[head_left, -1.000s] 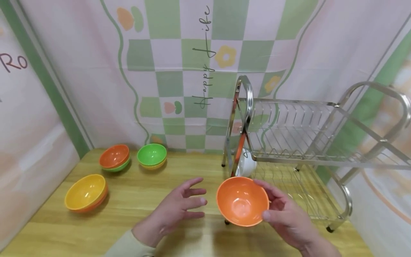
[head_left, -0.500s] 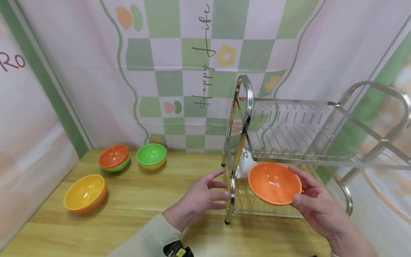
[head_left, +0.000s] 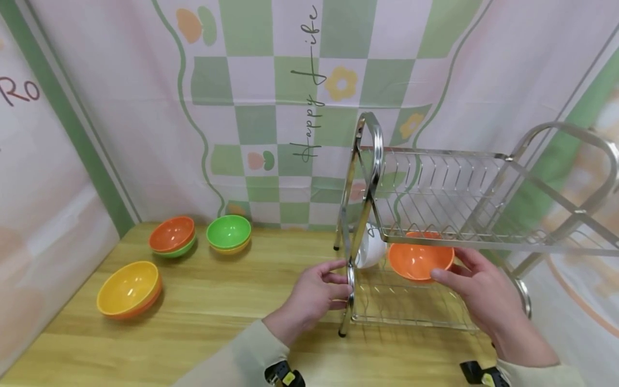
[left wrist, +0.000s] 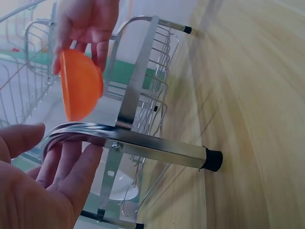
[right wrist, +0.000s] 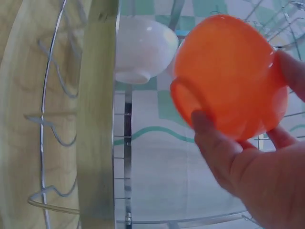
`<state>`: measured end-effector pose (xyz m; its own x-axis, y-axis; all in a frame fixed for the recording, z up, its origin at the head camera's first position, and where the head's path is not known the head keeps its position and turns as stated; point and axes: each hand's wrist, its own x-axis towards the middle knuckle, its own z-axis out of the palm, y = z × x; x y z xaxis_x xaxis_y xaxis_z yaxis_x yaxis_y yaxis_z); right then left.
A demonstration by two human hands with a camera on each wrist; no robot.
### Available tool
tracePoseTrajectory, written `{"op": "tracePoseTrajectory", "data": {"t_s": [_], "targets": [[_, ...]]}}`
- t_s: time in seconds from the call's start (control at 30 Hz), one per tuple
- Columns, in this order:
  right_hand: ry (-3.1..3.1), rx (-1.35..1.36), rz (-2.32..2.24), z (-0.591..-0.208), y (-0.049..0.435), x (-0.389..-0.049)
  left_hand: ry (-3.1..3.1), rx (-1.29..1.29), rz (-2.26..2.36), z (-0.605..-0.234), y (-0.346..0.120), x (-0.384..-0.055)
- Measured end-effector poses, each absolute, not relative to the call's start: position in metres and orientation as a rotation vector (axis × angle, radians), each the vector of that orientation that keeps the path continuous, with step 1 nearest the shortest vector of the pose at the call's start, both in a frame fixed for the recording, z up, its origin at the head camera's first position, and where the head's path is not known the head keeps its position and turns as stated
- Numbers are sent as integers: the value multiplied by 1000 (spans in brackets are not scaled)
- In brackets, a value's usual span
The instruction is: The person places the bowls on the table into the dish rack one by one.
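My right hand point(head_left: 488, 295) holds an orange bowl point(head_left: 420, 260) by its right side, thumb at the near rim and fingers behind. The bowl is between the two tiers of a chrome dish rack point(head_left: 435, 241), partly hidden by the upper tier's front bar. In the right wrist view the fingers lie against the underside of the orange bowl point(right wrist: 233, 76). My left hand point(head_left: 314, 295) is at the rack's front left post, fingers fairly straight beside it. In the left wrist view the left thumb point(left wrist: 24, 138) stands apart from the fingers, whose tips are partly behind the post point(left wrist: 157, 147).
A white bowl point(head_left: 371, 248) stands tilted at the lower tier's left end. On the table's left are stacked bowls: orange on green point(head_left: 172, 235), green on yellow point(head_left: 229, 233), and yellow on orange point(head_left: 128, 290). A patterned curtain point(head_left: 295, 129) hangs behind.
My right hand has carried the orange bowl rightward from in front of the rack, then inward beneath the upper tier. My left hand has moved right to the rack's post.
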<state>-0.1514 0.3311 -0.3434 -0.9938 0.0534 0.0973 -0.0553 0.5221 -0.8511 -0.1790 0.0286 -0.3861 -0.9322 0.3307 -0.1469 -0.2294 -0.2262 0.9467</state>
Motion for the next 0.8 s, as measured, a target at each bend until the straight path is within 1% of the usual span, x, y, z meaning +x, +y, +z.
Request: {"op": "tracePoseTrajectory", "data": {"t_s": [0.07, 0.13, 0.23, 0.53, 0.8], "targets": [[-2821, -95, 1140, -339, 330, -155, 1718, 95, 2207, -387, 30, -179], [-2903, -112, 987, -336, 329, -159, 1740, 76, 2204, -387, 31, -179], [-2976, -62, 800, -333, 327, -168, 1758, 61, 2196, -387, 32, -179], [-2938, 174, 766, -336, 321, -195, 1805, 61, 2166, -387, 33, -179], [-2870, 309, 733, -342, 316, -215, 1831, 56, 2157, -387, 34, -179]]}}
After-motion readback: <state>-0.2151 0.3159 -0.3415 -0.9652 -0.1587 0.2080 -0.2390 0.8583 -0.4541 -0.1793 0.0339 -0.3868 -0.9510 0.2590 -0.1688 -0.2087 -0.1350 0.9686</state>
